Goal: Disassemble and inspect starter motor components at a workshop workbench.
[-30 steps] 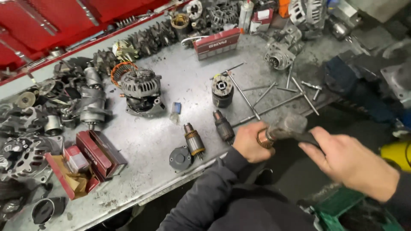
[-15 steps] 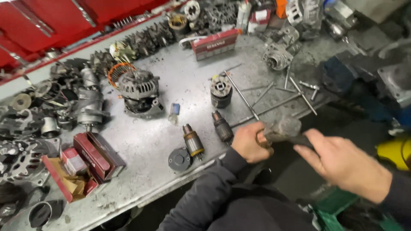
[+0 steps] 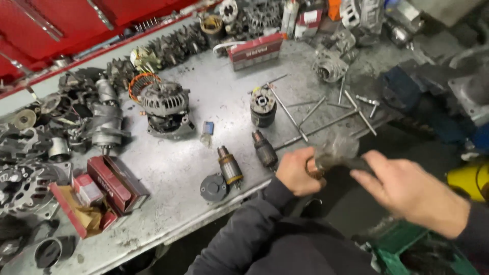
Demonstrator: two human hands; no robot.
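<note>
- Far left: red boxes [image 3: 109,181] on the grey table [image 3: 168,168].
- Centre left: an alternator [image 3: 165,104]; lower down, two armatures [image 3: 230,167] and a black cap [image 3: 213,187].
- Centre: long bolts [image 3: 316,122] lie scattered.
- Right of centre, off the table edge: left hand [image 3: 295,172], grip pressed around the coppery end of a blurred part [image 3: 333,155].
- Right: right hand [image 3: 407,191], fingers curled round its dark end.
- The part looks like stiff, heavy, greasy metal; best taken by both ends.
</note>
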